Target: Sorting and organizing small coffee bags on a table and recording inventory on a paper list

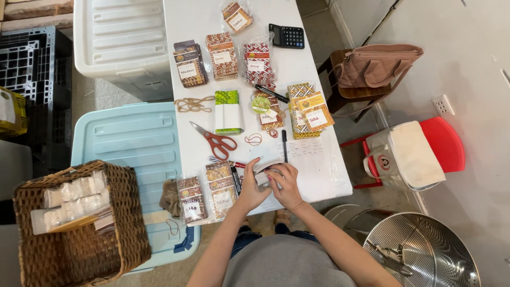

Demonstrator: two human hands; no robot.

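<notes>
Bright, even indoor light, soft faint shadows, sharp focus throughout, slight wide-angle bending at the edges.

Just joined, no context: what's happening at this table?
A person at a white table holds a small pale packet between both hands, left hand and right hand, near the table's front edge. Patterned labelled packets lie in stacks across the table, with orange-handled scissors and a calculator. A wicker basket sits to the left.

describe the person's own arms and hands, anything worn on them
Both forearms are bare up to where they leave the frame, with no sleeve showing. The left hand and the right hand wear no gloves; I can make out no watch or bracelet, and rings are too small to tell.
</notes>
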